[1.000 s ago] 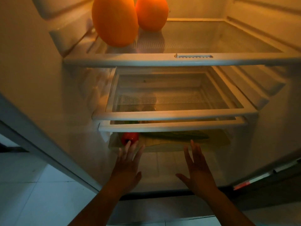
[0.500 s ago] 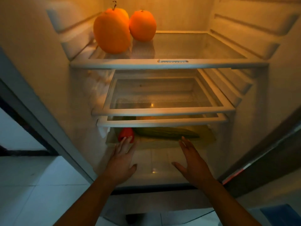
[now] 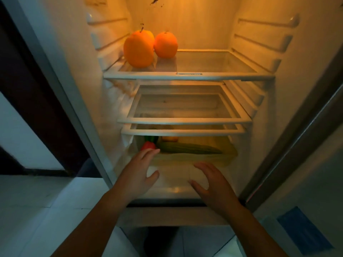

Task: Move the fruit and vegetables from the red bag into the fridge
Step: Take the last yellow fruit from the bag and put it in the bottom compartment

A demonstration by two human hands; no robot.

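The fridge stands open before me. Two orange fruits, a large one point(image 3: 138, 50) and a smaller one point(image 3: 165, 45), sit on the top shelf point(image 3: 189, 76) at the left. In the bottom drawer point(image 3: 189, 160) lie a red pepper point(image 3: 148, 145), a long green cucumber point(image 3: 189, 148) and a yellowish item point(image 3: 169, 139) behind them. My left hand point(image 3: 138, 170) is open, its fingertips right at the drawer's front beside the red pepper. My right hand point(image 3: 213, 181) is open too, lower and further from the drawer. The red bag is out of view.
Two bare glass shelves point(image 3: 185, 120) sit between the top shelf and the drawer. The fridge door frame point(image 3: 61, 86) runs along the left, another door edge point(image 3: 289, 145) along the right. Pale floor tiles point(image 3: 37, 210) lie at lower left.
The view has pulled back and tilted up, showing more of the fridge. Both hands have drawn slightly back from the drawer, the right one more than the left.
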